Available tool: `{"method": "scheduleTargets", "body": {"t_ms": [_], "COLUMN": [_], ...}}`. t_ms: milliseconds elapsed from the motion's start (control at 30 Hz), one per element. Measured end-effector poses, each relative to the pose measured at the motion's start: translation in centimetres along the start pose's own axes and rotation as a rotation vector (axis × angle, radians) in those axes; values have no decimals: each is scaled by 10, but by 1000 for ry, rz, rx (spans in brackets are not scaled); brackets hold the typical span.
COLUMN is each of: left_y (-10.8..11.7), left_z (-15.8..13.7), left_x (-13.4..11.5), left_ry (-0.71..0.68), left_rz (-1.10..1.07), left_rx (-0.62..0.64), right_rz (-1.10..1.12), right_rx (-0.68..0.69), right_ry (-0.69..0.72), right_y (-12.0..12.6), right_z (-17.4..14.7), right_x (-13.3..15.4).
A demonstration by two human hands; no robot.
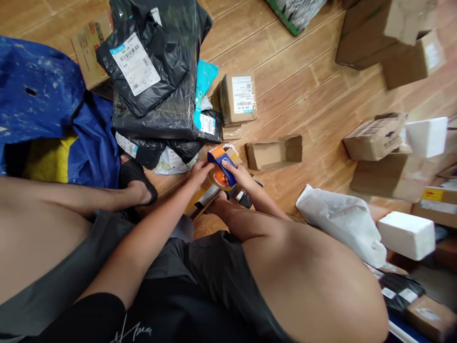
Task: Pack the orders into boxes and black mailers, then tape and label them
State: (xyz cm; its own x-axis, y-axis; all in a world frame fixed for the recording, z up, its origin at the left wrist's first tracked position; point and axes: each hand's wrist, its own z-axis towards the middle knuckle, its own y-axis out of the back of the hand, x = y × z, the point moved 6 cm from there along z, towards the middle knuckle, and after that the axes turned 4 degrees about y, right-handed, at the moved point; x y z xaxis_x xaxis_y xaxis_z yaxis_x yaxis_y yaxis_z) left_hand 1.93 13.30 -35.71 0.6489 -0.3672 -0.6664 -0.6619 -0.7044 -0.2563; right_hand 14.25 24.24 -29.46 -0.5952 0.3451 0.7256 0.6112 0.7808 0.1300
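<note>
A blue and orange tape dispenser [227, 167] with a roll of tape around an orange hub is held between my two hands, above the floor between my feet. My left hand [200, 174] pinches its orange end with the fingertips. On the other side, my right hand [240, 175] grips the blue body, thumb on top. Below the dispenser a cardboard box [200, 196] shows in part, mostly covered by my hands and leg. Small dark items [247, 197] lie beside my right wrist, too hidden to name.
Black plastic parcels [153, 62] with labels are piled ahead on the left, next to a blue bag [39, 90]. A labelled carton [238, 97] and an open cardboard box [274, 153] sit on the wooden floor. More boxes [374, 138] and a white bag [339, 219] stand right.
</note>
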Motion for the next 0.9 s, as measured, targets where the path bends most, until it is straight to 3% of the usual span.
{"method": "scheduleTargets", "body": {"t_ms": [133,367,500,600,900], "left_y": [5,7,4,4,13], "left_z": [2,2,3,2,-10], "left_x": [-5,-18,-19,-21,-39], "left_ry": [-5,-12,-19,-23,-105], "left_rz": [11,42,38,29,127], "left_rx": [-40,-84,-98,-102,-146], "right_rz": [-55,-212,-233,-136,27], "right_rx": [62,153,173,172,65], "right_ry": [-42,-71,-8,44,-33], "right_y": [1,9,8,1,0], "right_z": [5,3,-1,-3,-11], "right_x": [7,49,62,59,38]}}
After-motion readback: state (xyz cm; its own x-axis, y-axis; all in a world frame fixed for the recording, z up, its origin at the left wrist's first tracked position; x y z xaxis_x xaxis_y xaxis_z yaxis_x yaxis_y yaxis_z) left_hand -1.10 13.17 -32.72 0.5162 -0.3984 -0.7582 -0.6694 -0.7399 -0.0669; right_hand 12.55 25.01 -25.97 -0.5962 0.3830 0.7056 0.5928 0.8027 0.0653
